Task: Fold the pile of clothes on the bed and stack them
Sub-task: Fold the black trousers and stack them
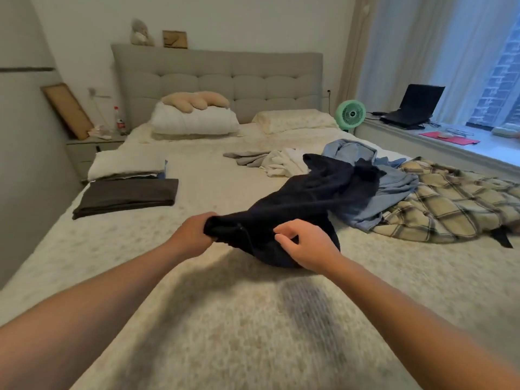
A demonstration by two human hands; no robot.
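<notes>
Clothes lie across the bed [213,319], and 1 of them, a dark navy garment [306,204], is in the person's grasp. The left hand [194,232] has its fingers curled tight round a bunched edge of that garment, lifting it just off the cover. The right hand [304,246] sits just beside the left one, resting on the same dark cloth with its fingers loosely bent and spread; I cannot tell whether they pinch any fabric. The garment trails away from both hands, up and to the right, into the unfolded heap.

Beyond the right hand and touching the navy cloth lies a light blue shirt [394,187], crumpled. Further right of it spreads a plaid shirt [450,204] in cream and dark checks. Past the blue shirt, farther from the hands, sit a white garment [284,164] and a grey garment [247,158], both rumpled.

Well off to the left of the left hand rests a folded dark grey piece [126,197], flat and squared. Just behind it is a folded stack [129,166] with a white layer on top.

At the far end 2 pillows [194,121] lean near the headboard [219,77].
</notes>
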